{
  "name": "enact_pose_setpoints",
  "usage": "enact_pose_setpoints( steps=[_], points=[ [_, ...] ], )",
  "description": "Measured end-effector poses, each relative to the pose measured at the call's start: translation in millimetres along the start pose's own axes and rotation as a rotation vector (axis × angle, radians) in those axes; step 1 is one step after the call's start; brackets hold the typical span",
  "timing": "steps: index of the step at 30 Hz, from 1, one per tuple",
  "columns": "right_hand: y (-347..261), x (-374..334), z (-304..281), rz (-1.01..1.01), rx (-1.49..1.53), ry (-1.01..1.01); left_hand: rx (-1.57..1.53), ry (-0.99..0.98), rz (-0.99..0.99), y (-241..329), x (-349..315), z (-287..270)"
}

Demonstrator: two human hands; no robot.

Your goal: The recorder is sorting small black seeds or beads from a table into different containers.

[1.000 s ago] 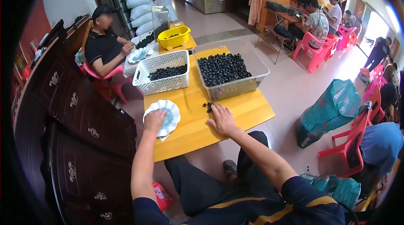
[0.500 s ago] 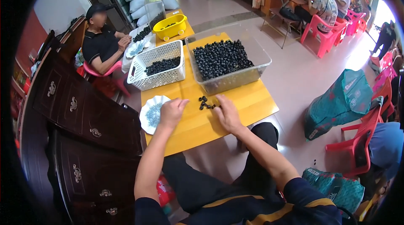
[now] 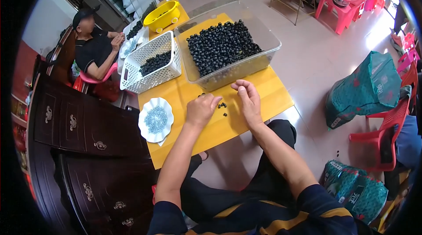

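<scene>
Both hands sit on the yellow table [image 3: 259, 98], left hand [image 3: 201, 109] and right hand [image 3: 249, 99] close together, with only a narrow gap between them where a few loose black beads [image 3: 222, 105] lie. Straight ahead the clear tub of black beads [image 3: 228, 52] walls off the far edge, and the white basket [image 3: 151, 61] blocks the far left beside it. Open tabletop lies to the right of the right hand, and between the left hand and the white scalloped dish [image 3: 156, 119].
</scene>
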State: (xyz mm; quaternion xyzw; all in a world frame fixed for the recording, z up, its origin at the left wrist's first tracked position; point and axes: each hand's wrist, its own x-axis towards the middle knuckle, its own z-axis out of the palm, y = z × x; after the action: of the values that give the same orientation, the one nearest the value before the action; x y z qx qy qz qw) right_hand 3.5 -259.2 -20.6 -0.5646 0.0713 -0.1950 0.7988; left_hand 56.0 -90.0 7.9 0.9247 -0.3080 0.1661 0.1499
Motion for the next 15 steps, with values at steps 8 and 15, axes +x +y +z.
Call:
enact_pose_setpoints(
  steps=[8, 15],
  points=[
    [14, -8, 2, -0.101, -0.358, -0.049, -0.011, 0.039, -0.009, 0, 0, 7],
    [-9, -53, 13, -0.486, -0.917, -0.328, -0.206, 0.155, -0.079, -15, -19, -14]
  ],
)
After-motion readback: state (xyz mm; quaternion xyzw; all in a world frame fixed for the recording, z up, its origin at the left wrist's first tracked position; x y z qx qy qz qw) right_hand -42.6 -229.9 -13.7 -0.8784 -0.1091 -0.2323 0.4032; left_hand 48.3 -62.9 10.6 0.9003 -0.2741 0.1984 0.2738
